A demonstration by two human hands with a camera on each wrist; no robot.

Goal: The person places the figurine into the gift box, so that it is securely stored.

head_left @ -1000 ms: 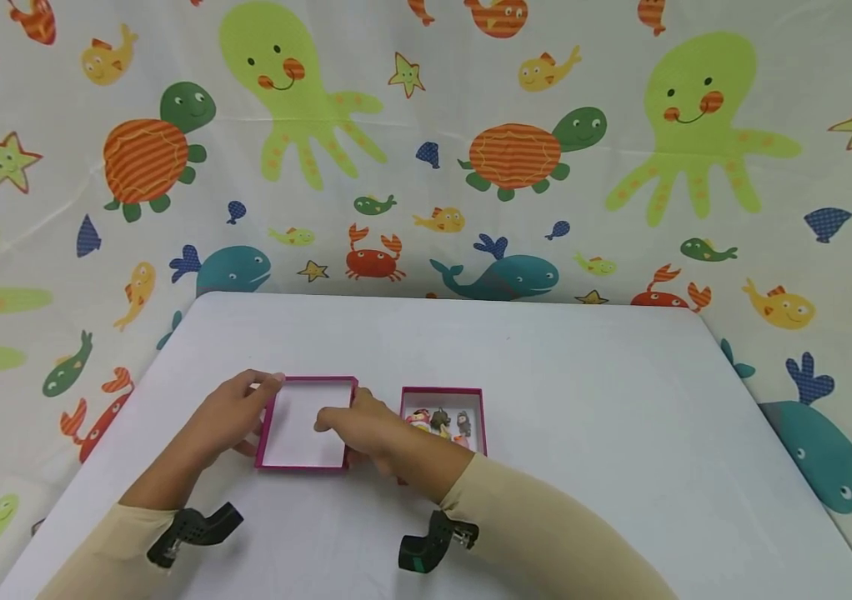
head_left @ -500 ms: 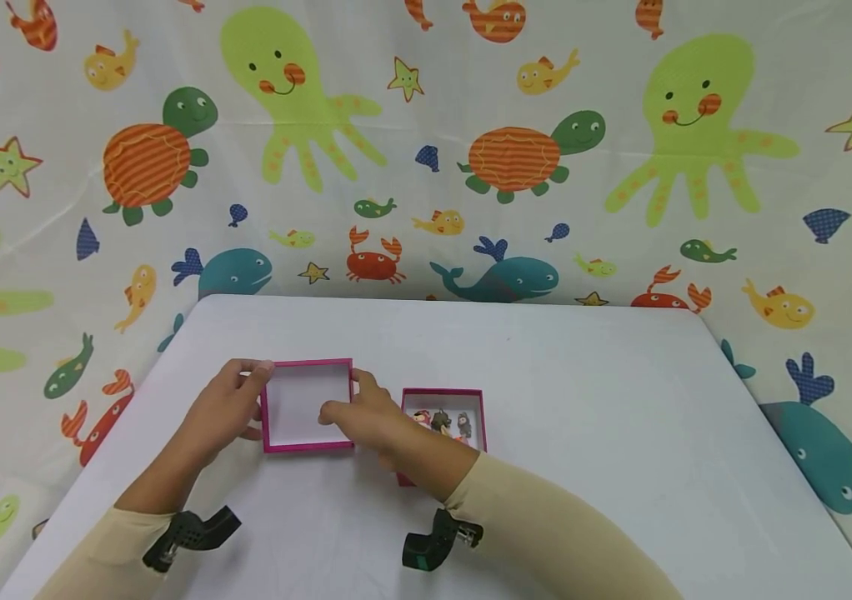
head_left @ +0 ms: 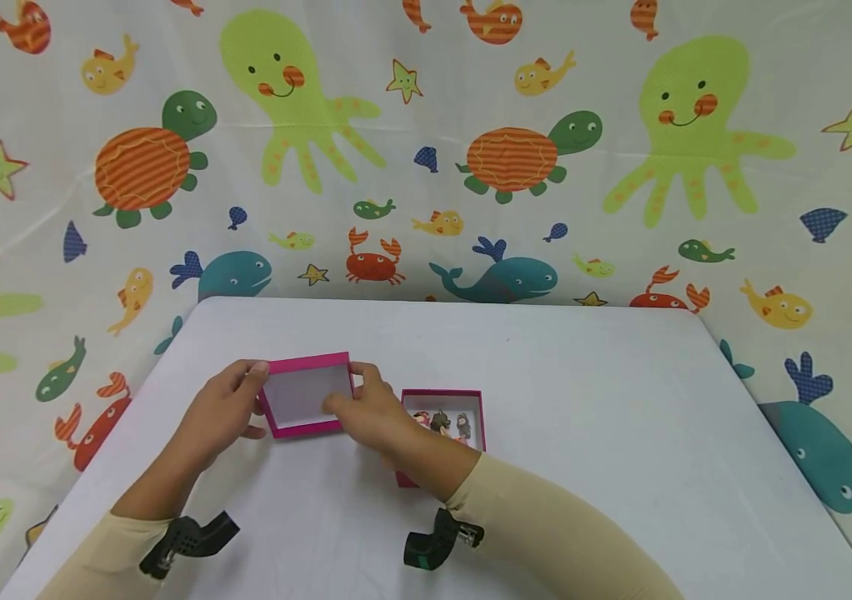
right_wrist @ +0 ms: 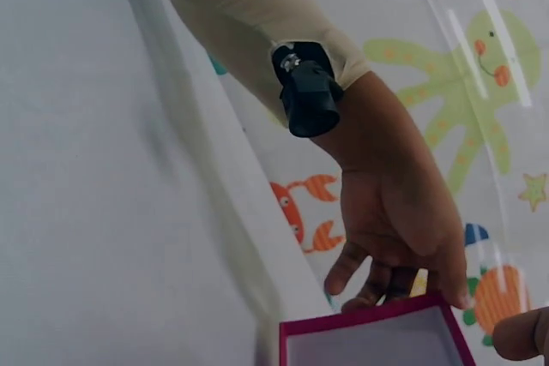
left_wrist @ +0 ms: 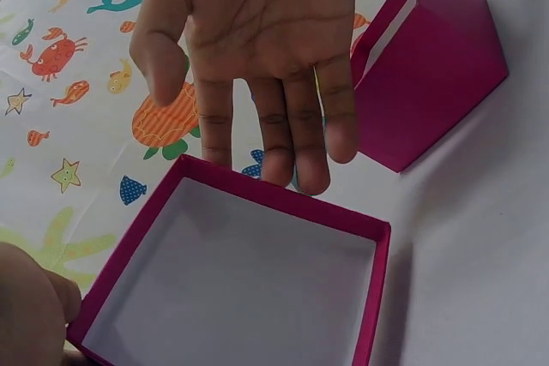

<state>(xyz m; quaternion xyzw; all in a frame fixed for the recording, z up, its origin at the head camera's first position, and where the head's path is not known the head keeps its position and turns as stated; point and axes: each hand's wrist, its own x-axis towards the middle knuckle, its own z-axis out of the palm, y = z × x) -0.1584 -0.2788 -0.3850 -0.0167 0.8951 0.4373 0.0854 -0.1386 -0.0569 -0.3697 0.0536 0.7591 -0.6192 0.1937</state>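
Both hands are at a shallow magenta box lid (head_left: 312, 363), white inside, tilted above the table in the head view. My left hand (head_left: 218, 410) pinches its left side, thumb at the upper left corner; the right wrist view shows this left hand (right_wrist: 395, 220) too. At the lid's right side is my right hand (head_left: 375, 414). In the left wrist view, the right hand (left_wrist: 266, 49) has straight fingers touching the lid's outer wall (left_wrist: 283, 199), its thumb apart from it. Beside the right forearm stands a deeper magenta box (head_left: 483, 421) with several small figurines (head_left: 439, 421) in it.
A white table (head_left: 621, 417) lies under everything. Behind it hangs a cloth (head_left: 411, 125) printed with sea animals. A black camera mount is strapped on each wrist, the left mount (head_left: 189, 542) and the right mount (head_left: 437, 542). The right forearm partly covers the deeper box.
The lid has risen and moved away from the person, and now tilts with its left side lower. Both hands moved with it. The box of figurines stays in place.
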